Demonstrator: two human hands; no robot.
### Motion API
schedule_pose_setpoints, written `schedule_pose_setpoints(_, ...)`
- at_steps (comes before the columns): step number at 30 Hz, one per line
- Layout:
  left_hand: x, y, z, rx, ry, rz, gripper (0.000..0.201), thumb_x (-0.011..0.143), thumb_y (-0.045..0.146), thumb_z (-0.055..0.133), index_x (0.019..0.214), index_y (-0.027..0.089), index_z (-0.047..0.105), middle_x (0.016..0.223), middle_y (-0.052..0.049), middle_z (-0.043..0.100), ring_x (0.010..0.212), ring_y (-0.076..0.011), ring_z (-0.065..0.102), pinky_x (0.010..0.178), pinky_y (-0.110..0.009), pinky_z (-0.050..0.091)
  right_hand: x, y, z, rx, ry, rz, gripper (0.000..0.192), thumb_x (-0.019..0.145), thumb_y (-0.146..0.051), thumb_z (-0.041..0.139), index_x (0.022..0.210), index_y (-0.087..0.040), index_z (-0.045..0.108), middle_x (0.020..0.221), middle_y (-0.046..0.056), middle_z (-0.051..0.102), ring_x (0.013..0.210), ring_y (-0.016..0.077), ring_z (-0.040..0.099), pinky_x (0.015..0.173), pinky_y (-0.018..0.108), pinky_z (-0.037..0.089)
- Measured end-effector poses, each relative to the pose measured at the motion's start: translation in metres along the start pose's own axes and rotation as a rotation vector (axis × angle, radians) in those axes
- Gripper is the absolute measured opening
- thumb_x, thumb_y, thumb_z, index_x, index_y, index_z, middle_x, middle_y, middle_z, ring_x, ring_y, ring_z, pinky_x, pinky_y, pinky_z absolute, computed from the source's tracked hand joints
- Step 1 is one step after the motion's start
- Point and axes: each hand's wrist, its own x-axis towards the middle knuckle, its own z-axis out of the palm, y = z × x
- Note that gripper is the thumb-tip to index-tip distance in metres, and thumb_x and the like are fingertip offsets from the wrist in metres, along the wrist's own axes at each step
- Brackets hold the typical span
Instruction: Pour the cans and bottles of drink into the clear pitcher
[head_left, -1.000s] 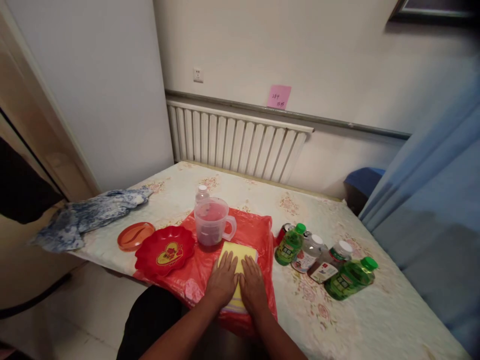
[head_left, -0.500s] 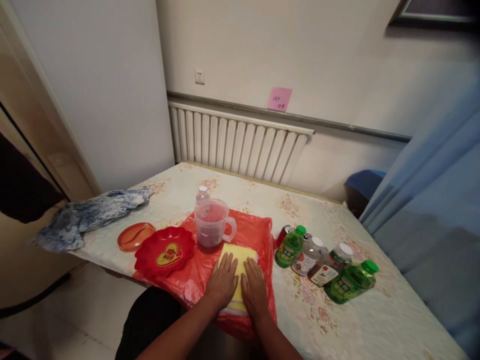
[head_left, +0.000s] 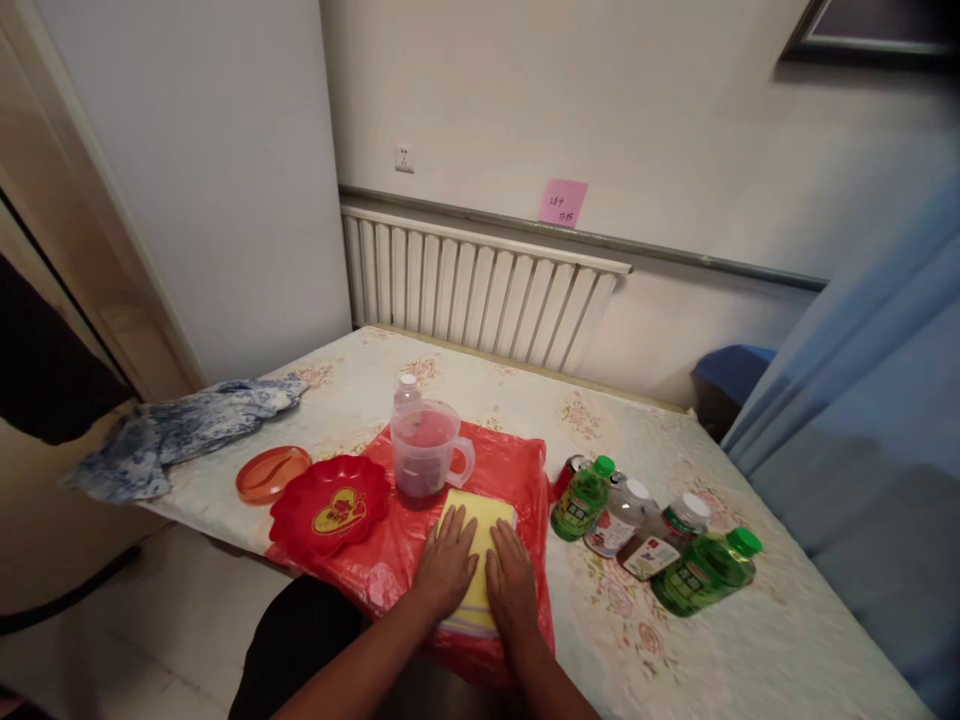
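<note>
Where the near edge of the counter (head_left: 750, 660) meets the person's body, both hands lie flat, palms down, side by side on a yellow cloth (head_left: 480, 520). The left hand (head_left: 448, 565) covers the cloth's left half and the right hand (head_left: 512, 585) its right half; fingers are stretched out and point away from the body. Neither hand has a grip closed around anything: both are spread fully open and simply press on the cloth.

The yellow cloth is a folded rectangle lying on a crumpled red plastic bag (head_left: 517, 470), which is spread over the counter's pale flowered covering. Just beyond the cloth, also on the bag, stands a clear measuring jug (head_left: 427, 450) with pinkish liquid inside, its handle to the right. A small clear bottle with a white cap (head_left: 406, 390) stands right behind the jug.

To the left, a red scalloped dish (head_left: 330, 505) overlaps the bag's edge, and an orange oval dish (head_left: 272, 473) sits beside it. Farther left, a blue and white patterned cloth (head_left: 180, 430) hangs over the counter's corner.

To the right of the bag, a cluster of bottles lies close together: a green bottle with a green cap (head_left: 581, 500), a clear bottle with a white cap (head_left: 615, 515), a dark bottle with a white cap (head_left: 660, 540), and a larger green bottle (head_left: 701, 572). A red can (head_left: 570, 470) shows just behind them.

Against the far wall is a white radiator (head_left: 480, 290), with a pink sticky note (head_left: 562, 203) above it.
</note>
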Motion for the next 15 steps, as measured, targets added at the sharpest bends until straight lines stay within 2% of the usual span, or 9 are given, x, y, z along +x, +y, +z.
schedule_pose_setpoints(5, 0.005, 0.002, -0.004, -0.028, 0.015, -0.111, 0.054, 0.088, 0.028, 0.044, 0.14, 0.017, 0.042, 0.156, -0.014, 0.028, 0.144, -0.0306, 0.022, 0.112, -0.048, 0.029, 0.0, 0.002, 0.002, 0.051, 0.02, 0.054, 0.042, 0.091, -0.024, 0.041, 0.127, -0.014, 0.06, 0.135, 0.014, 0.057, 0.127, 0.0249, 0.051, 0.107, 0.05, 0.042)
schedule_pose_setpoints(9, 0.01, 0.003, -0.003, -0.04, 0.023, -0.195, 0.051, 0.089, 0.027, 0.042, 0.139, 0.013, 0.043, 0.153, -0.018, 0.032, 0.142, -0.0323, 0.028, 0.11, -0.047, 0.032, 0.001, 0.004, 0.003, 0.087, 0.063, 0.11, 0.043, 0.092, -0.026, 0.039, 0.127, -0.012, 0.059, 0.135, 0.016, 0.057, 0.128, 0.0248, 0.05, 0.107, 0.049, 0.041)
schedule_pose_setpoints(15, 0.017, 0.001, -0.002, -0.054, 0.027, -0.212, 0.051, 0.088, 0.023, 0.042, 0.137, 0.009, 0.042, 0.149, -0.02, 0.038, 0.138, -0.0296, 0.036, 0.11, -0.044, 0.032, 0.003, 0.003, 0.002, 0.103, 0.075, 0.167, 0.043, 0.092, -0.026, 0.039, 0.127, -0.009, 0.059, 0.136, 0.016, 0.055, 0.128, 0.024, 0.049, 0.109, 0.047, 0.039)
